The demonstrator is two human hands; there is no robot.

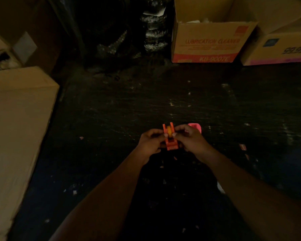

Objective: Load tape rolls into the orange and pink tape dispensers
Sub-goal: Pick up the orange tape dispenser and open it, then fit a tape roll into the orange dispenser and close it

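We've got both hands out in front over the dark, scuffed floor (111,119), and the orange dispenser (170,142) sits between them, cutter end pointing back at us. That makes sense: with the open cradle facing up, the yellowish tape roll (169,132) can sit between the two upright side walls, and that's just where we see it, nested in the cradle. Whether it's fully seated on its hub we can't tell in this dim light.

Our left hand (150,143) cups the dispenser's left flank, its fingers (161,134) wrapped shut on the body to steady it. Our right hand (189,136) comes in from the other side, fingers (175,133) pinched against the roll's edge, probably pressing it home or hunting for the tape's loose end.

Both forearms reach forward and converge, wrists bent slightly inward, thumbs on top.

The pink dispenser (195,127) waits just behind the right hand on the floor, and it looks empty from here. A cardboard box (207,42) stands well back, clear of the work.
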